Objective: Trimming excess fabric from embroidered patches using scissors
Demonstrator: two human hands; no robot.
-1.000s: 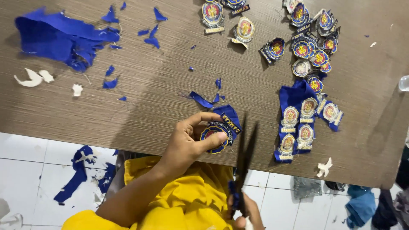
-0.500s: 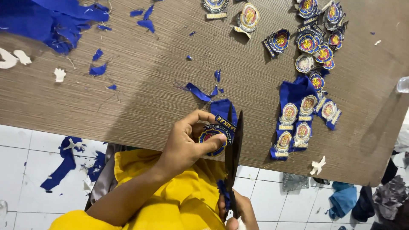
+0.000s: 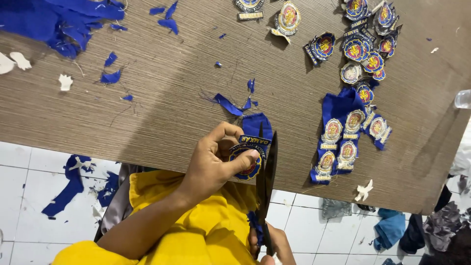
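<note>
My left hand pinches a round embroidered badge on blue cloth, held at the near edge of the brown wooden table. My right hand, low in the view and partly cut off, grips black scissors whose blades stand upright against the right side of the badge. A strip of blue cloth with several uncut badges lies to the right on the table. Several cut-out badges are heaped at the far right.
A pile of blue cloth scraps lies at the far left, with small blue and white offcuts scattered over the table. More scraps lie on the white tiled floor. Crumpled cloth sits at the lower right.
The view has shifted slightly. The scissors have swung from tilted to nearly upright and closed in on the badge, while the left hand keeps holding it.
</note>
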